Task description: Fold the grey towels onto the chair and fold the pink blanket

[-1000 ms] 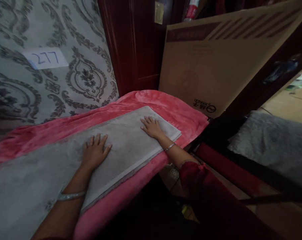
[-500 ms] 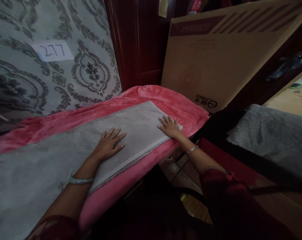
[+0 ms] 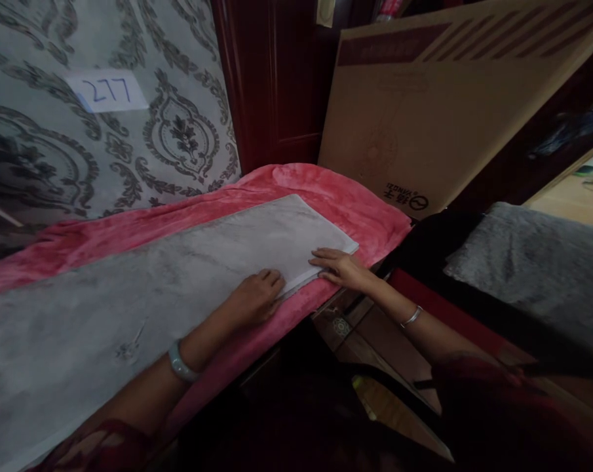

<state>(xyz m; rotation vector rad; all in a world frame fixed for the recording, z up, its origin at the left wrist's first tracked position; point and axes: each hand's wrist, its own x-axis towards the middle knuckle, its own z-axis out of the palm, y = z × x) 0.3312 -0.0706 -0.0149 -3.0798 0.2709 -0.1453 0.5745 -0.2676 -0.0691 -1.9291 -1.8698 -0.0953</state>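
Observation:
A long folded grey plush cloth [image 3: 178, 262] lies flat on a pink-red plush blanket [image 3: 365, 203]. A pale hem runs along its edge, and a small dark motif shows on its top. My left hand [image 3: 257, 296] is at the cloth's near edge, its fingers curled over the hem. Farther right, my right hand [image 3: 344, 267] grips the same edge close to the corner, with fingers on top and the thumb side low along the layers. The undersides of both hands are hidden.
A large cardboard box [image 3: 389, 124] leans behind the blanket, beside a dark red door [image 3: 271, 78]. Patterned wallpaper [image 3: 178, 131] with a paper numbered 277 [image 3: 108, 90] is at the left. Another grey plush cloth [image 3: 542, 275] lies at the right.
Both hands were spread flat on the grey cloth. The left has moved right and toward me to the near edge and curled; the right has slid down to the edge and closed on it.

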